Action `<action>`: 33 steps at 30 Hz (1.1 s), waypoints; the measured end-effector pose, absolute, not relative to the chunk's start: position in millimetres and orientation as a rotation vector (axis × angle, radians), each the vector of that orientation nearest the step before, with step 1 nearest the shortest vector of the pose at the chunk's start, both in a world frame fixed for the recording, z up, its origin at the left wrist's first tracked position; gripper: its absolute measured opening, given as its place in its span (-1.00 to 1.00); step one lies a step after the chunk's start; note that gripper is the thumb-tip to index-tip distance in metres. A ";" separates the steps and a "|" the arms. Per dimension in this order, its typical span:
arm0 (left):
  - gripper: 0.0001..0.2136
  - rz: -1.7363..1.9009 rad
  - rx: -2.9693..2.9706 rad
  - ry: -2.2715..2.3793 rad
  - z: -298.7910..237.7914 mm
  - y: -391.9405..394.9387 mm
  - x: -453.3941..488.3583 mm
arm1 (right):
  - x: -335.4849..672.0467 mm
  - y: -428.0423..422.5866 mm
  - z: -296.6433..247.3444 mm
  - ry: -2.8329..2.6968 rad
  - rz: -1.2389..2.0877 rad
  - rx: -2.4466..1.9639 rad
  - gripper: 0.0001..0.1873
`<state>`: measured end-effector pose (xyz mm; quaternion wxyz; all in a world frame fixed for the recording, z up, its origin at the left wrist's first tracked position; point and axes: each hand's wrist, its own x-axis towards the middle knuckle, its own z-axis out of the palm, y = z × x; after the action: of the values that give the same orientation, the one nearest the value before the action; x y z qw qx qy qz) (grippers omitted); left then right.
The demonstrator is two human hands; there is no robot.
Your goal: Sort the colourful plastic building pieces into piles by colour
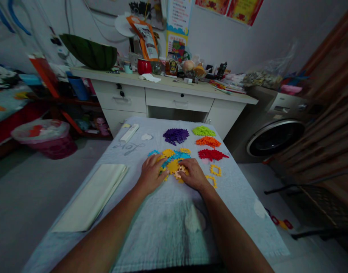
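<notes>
Left hand [152,170] and right hand [193,174] curl over yellow toothed flat plastic pieces [173,166]; can't tell if gripping. Slide 1 at a time, lightly; blue toothed plastic pieces [178,154] could scatter.

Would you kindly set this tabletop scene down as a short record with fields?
Left hand: on the left side of the yellow and blue pieces
Right hand: on their right side
Loose piles: purple pile, lime-green pile, orange pile, red pile
Set apart: two yellow frames, right of the hands
Table's left side: folded cream sheet
Behind: white desk, washing machine
</notes>
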<state>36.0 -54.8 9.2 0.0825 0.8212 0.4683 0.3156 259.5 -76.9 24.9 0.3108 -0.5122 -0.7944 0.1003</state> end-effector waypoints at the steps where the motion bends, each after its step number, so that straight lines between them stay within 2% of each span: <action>1: -0.56 0.889 2.470 1.384 6.8 -55.1 36.8 | 257.6 -78.4 26.7 -2.116 0.304 -1.309 -0.73; 4: -0.56 0.814 2.494 1.370 3.4 -57.3 39.2 | 252.0 -83.7 33.4 -2.126 0.510 -1.171 -0.86; 7: -0.62 0.804 2.504 1.378 5.0 -59.1 39.6 | 249.8 -85.8 35.5 -2.082 0.635 -1.106 -0.86; 13: -0.72 0.773 2.521 1.474 12.0 -58.7 36.7 | 261.3 -78.1 26.2 -2.109 0.236 -1.518 -0.86; 18: -0.81 0.757 2.453 1.540 18.7 -57.1 32.9 | 270.9 -75.3 20.7 -1.983 0.109 -1.769 -0.71; 26: -0.70 0.699 2.403 1.305 22.2 -53.8 29.4 | 253.9 -86.1 27.3 -2.227 0.186 -1.493 -0.66; 29: -0.68 0.674 2.405 1.196 21.6 -54.0 30.7 | 249.7 -87.1 32.1 -2.244 0.202 -1.566 -0.77; 33: -0.62 0.894 2.309 1.102 24.7 -52.2 29.8 | 251.8 -84.7 35.0 -2.113 0.087 -1.764 -0.81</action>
<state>29.8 -52.2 24.7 0.2142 0.8322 0.3971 0.3223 251.8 -84.7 35.0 0.1927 -0.6286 -0.7529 0.0310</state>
